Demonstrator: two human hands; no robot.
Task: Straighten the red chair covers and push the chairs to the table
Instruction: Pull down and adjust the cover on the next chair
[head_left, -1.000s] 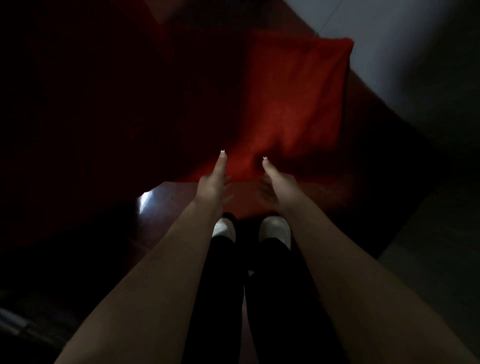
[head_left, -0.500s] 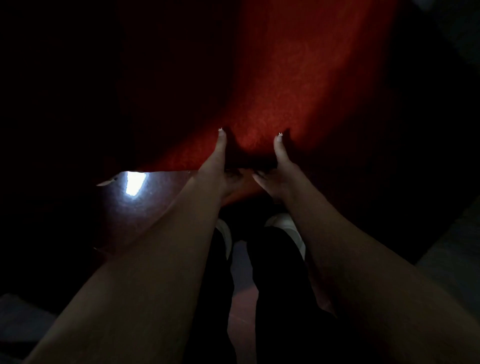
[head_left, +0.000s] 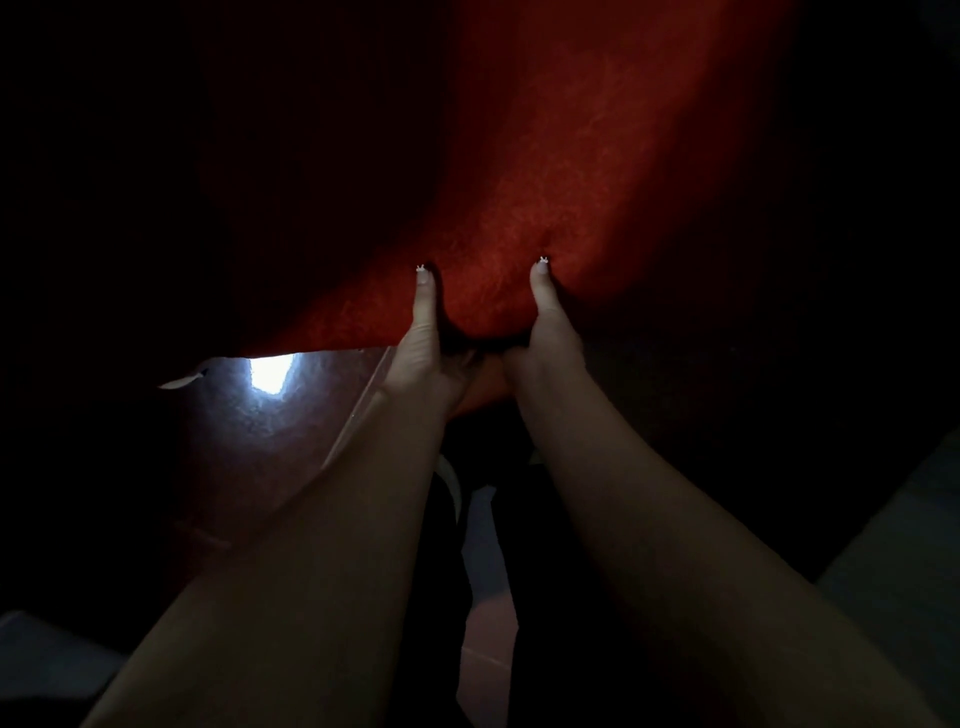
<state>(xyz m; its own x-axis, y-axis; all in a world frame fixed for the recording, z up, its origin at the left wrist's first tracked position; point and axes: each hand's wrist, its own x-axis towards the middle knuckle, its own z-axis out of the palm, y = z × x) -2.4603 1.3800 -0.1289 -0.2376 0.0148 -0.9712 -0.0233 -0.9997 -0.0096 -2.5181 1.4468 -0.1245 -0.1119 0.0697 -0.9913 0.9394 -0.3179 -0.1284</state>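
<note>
- The red chair cover (head_left: 571, 182) fills the far middle and right of the view. It hangs as a broad sheet of cloth with soft folds, lit on the right and lost in shadow on the left.
- The left hand (head_left: 426, 358) pinches the cover's near hem. Its thumb (head_left: 425, 296) lies straight up the near face of the cloth, and its fingers are tucked under the edge, mostly hidden.
- The right hand (head_left: 550, 348) holds the same hem just beside the left hand, in the same way. Its thumb (head_left: 543, 291) is pressed flat on the cloth, and its fingers are curled out of sight beneath.
- Between the two thumbs the cloth bulges a little toward the camera.
- Below the hem on the left lies a glossy dark-red floor (head_left: 249, 431) with one bright patch of reflected light (head_left: 270, 371).
- Near, between the forearms, part of a white shoe (head_left: 451, 480) shows — the rest is too dark to make out.
</note>
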